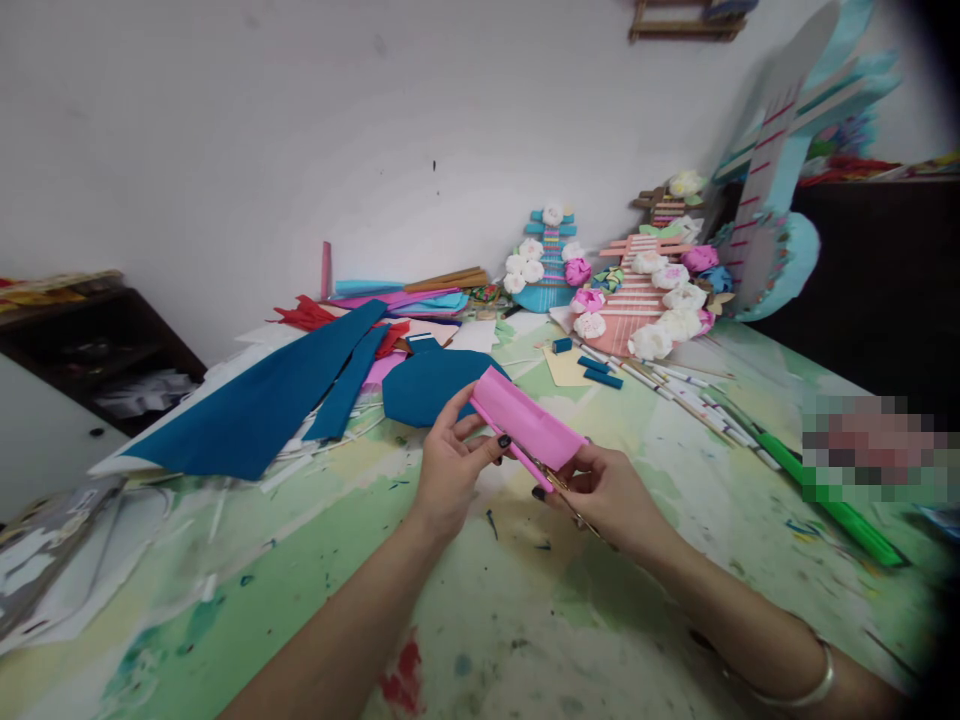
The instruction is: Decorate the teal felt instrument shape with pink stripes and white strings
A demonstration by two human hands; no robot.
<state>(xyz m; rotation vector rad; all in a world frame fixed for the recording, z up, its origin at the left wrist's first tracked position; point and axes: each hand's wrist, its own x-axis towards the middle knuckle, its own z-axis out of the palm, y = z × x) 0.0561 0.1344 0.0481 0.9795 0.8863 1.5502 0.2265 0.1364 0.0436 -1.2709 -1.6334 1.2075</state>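
A folded sheet of pink paper (534,418) is held up over the table, slanting down to the right. My left hand (448,462) pinches its left end, thumb in front and fingers behind. At the other end, my right hand (606,492) is closed on the paper's lower right corner. Gold-coloured scissors (576,516) stick out from under that hand's fingers, their blades lying along the paper's lower fold. Whether the blades are apart I cannot tell. Behind my left hand lies a dark blue cut shape (435,385), rounded with a short neck.
Large dark blue sheets (247,400) and coloured paper lie at the left. Flower-decorated instrument models (546,265) stand against the wall. Several pens (675,390), a green cutter (832,500) and small blue rolls (600,373) are on the right.
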